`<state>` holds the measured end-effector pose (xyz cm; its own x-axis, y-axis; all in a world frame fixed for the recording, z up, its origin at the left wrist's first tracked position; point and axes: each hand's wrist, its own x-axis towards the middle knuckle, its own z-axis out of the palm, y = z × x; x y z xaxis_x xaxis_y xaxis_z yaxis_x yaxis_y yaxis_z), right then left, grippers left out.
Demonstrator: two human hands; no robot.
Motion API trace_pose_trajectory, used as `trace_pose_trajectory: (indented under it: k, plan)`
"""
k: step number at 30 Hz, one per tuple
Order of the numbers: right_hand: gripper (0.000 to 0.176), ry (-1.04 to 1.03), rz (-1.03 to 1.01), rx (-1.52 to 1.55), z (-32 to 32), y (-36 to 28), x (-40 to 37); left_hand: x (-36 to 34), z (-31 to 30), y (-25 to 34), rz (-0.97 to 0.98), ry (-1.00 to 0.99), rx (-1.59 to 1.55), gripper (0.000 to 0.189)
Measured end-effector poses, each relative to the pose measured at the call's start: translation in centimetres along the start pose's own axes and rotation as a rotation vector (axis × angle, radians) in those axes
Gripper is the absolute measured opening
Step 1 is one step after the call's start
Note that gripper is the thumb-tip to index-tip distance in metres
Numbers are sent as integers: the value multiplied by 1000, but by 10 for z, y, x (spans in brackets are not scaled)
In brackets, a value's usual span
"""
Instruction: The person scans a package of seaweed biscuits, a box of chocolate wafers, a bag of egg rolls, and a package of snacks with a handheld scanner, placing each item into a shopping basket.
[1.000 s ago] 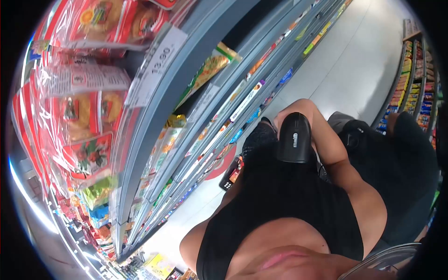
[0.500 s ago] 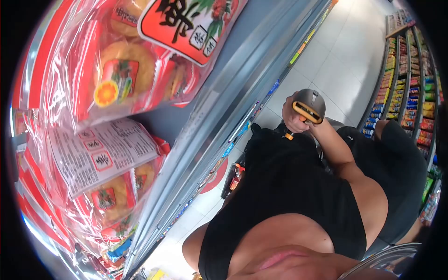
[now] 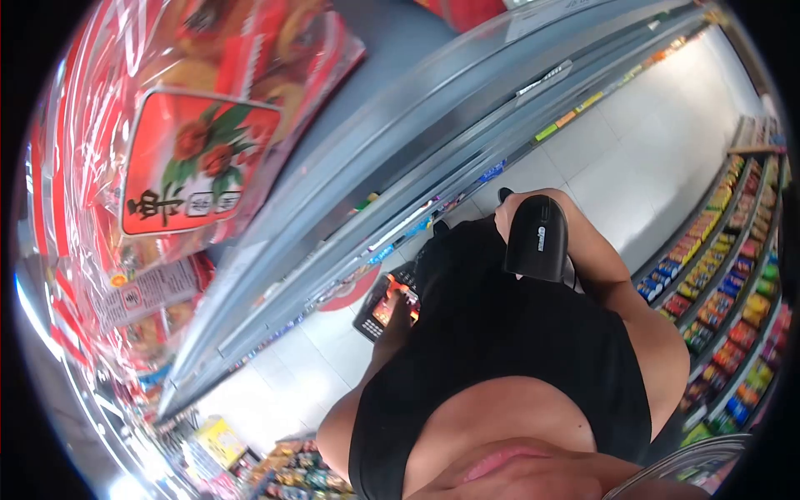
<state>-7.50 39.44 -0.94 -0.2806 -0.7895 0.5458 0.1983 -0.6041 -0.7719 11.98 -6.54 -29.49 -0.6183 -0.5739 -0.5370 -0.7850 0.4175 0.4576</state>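
My right hand is wrapped round a black barcode scanner in front of my black top. The scanner's dark back, with small white lettering, faces up, and its handle is mostly hidden. Low at my left side, my left hand holds a handheld terminal with a lit screen and a keypad; some of its fingers are hard to make out. At the upper left, a clear bag of individually wrapped round pastries with a red label lies on a grey shelf, apart from both hands.
Below that bag lies another bag with a white text label. A shelf edge runs diagonally on my left. Shelves of colourful packets curve along the right. Pale floor tiles lie between. More goods stand at the bottom left.
The scanner has turned, so its orange-rimmed window no longer faces the camera and its back shows. The terminal in my left hand is more visible. The view has shifted, and the bags appear rotated.
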Motion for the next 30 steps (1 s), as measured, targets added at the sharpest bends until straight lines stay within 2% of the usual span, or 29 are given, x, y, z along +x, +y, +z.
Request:
trace_pose_trajectory:
  k: [3, 6, 7, 11, 12, 15, 16, 17, 21, 24, 26, 27, 28, 30]
  plan:
    - [68, 15, 3, 163, -11, -20, -27, -17, 31, -9, -78, 127, -91, 72]
    - [44, 208, 84, 141, 1, -68, -44, -34, 61, -14, -137, 221, -143, 73]
    - [35, 270, 43, 200, 9, -83, -41, -40, 70, -16, -151, 251, -162, 73]
    - [44, 549, -32, 122, 25, -106, -85, -35, 116, -28, -208, 299, -209, 74]
    - [44, 561, -36, 108, 26, -112, -94, -27, 128, -38, -258, 267, -207, 90]
    - [43, 569, -14, 73, 29, -132, -112, -66, 143, 17, -437, 294, 33, 102]
    - [43, 577, 9, 62, 31, -138, -118, -90, 144, 45, -437, 310, 141, 105]
    - [43, 603, 50, 41, 33, -143, -124, -92, 154, 46, -414, 334, 158, 108]
    - [39, 454, 83, 248, 28, -152, -140, -103, 177, 42, -320, 223, 215, 109]
    - [32, 462, 121, 221, 29, -156, -163, -119, 175, 49, -278, 69, 104, 107]
    - [35, 345, 66, 399, 20, -145, -168, -105, 187, 16, -47, 68, 97, 102]
    - [36, 305, 48, 471, 19, -142, -172, -102, 187, 7, -96, -18, 70, 101]
    - [38, 265, 33, 544, 19, -139, -174, -115, 176, 24, -144, -107, 45, 100]
    - [40, 275, 52, 522, 21, -138, -178, -57, 216, -55, -84, -141, 35, 55]
